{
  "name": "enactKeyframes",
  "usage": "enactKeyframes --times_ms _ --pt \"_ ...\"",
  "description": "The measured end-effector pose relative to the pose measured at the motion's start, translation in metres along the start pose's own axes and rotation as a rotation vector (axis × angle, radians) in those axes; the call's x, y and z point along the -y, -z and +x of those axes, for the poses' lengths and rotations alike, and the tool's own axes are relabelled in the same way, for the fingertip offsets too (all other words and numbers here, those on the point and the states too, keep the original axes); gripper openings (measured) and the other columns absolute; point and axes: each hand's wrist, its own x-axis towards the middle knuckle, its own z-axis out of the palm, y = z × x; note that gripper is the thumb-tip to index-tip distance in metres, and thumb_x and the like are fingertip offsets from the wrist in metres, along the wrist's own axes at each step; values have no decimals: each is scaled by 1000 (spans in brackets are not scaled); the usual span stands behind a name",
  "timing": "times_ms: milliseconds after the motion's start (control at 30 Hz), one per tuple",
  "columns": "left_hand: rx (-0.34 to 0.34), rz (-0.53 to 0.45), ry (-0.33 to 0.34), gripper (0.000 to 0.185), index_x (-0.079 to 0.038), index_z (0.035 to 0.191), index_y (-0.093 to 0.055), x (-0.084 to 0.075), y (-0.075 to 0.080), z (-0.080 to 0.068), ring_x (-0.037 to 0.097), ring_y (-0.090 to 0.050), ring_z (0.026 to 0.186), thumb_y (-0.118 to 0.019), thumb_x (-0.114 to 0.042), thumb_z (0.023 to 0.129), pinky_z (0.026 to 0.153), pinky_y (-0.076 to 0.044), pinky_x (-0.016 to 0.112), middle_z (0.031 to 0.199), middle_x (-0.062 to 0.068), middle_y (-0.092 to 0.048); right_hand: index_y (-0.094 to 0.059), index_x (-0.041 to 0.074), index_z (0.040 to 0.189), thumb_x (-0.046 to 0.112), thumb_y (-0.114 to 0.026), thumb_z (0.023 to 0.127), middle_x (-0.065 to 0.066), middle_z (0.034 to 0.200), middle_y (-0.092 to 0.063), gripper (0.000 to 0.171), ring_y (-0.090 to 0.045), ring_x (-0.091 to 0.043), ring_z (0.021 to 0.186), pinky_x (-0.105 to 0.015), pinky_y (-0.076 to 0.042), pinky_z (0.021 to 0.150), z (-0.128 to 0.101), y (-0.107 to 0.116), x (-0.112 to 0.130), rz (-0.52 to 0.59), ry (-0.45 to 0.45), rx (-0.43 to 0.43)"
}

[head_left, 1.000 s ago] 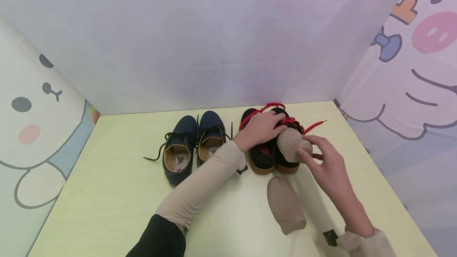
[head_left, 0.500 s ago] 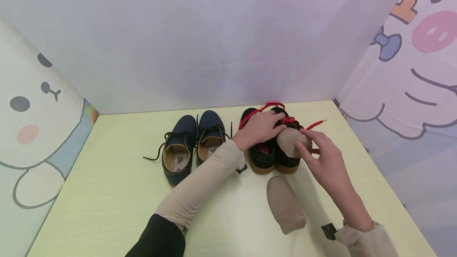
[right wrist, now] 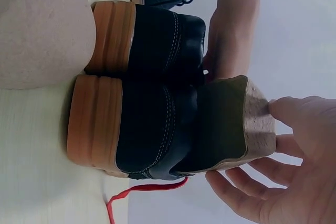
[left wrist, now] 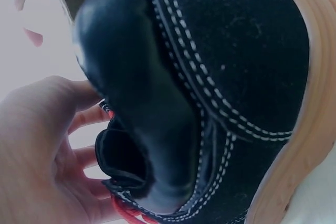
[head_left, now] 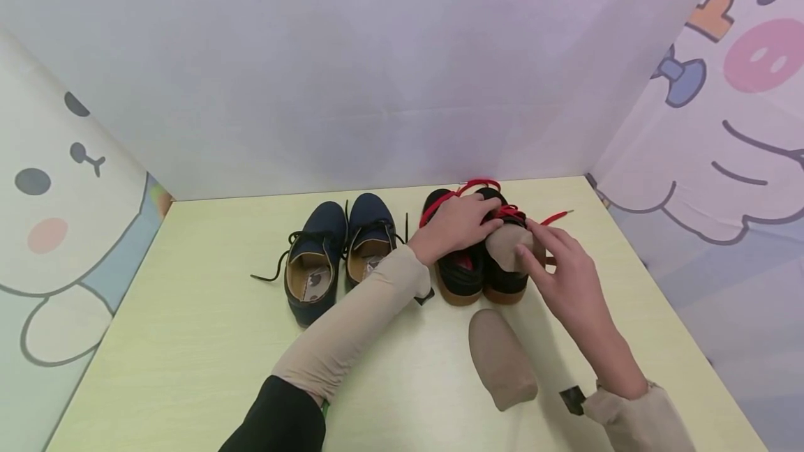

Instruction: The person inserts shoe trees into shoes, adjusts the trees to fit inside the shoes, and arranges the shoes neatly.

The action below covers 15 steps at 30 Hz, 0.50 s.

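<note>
A pair of black shoes with red laces and tan soles stands at the right of the table. My left hand (head_left: 457,227) reaches over the left black shoe (head_left: 461,274) and holds the right black shoe (right wrist: 149,124) at its laces, fingers partly hidden. With fingertips and thumb, my right hand (head_left: 570,277) pinches the back end of a grey-brown moulded shoe insert (head_left: 506,246). Its front part is hidden inside the right black shoe's opening. Seen from the right wrist, the insert is hollow. A second shoe insert (head_left: 501,360) lies on the table below the black shoes.
Left of the black pair sit two navy shoes, one (head_left: 315,264) fully seen and the other (head_left: 369,236) partly behind my left sleeve (head_left: 358,326). The pale table (head_left: 188,340) meets a white back wall (head_left: 377,75), with printed cartoon walls on both sides.
My right hand has moved forward and slightly left, and the shoe insert sits deeper in the right black shoe. The left hand has stayed on the shoe.
</note>
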Motion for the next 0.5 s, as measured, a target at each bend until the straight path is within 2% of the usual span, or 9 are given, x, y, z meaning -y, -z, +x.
enactKeyframes --times_ms 167,400,500 --pt "-5 -2 -5 28 -25 118 -60 1 -1 1 12 -59 82 -50 -49 108 72 -53 28 102 -3 -64 -61 3 145 13 -73 98 -16 115 -68 49 -63 -29 99 -51 -59 81 4 -3 -1 -22 4 0" --pt "-6 -8 -8 27 -25 117 -60 2 -1 1 12 -59 82 -51 -49 108 69 -51 27 100 -3 -63 -56 2 149 14 -70 100 -19 119 -67 52 -59 -30 95 -36 -48 77 8 -8 -4 -48 -5 4" --pt "-2 -11 -10 28 -25 118 -61 2 -1 1 12 -59 82 -51 -49 108 68 -51 27 100 -2 -64 -53 1 151 15 -68 102 -21 115 -65 53 -55 -30 90 -38 -45 75 9 -10 -4 -60 -20 15"
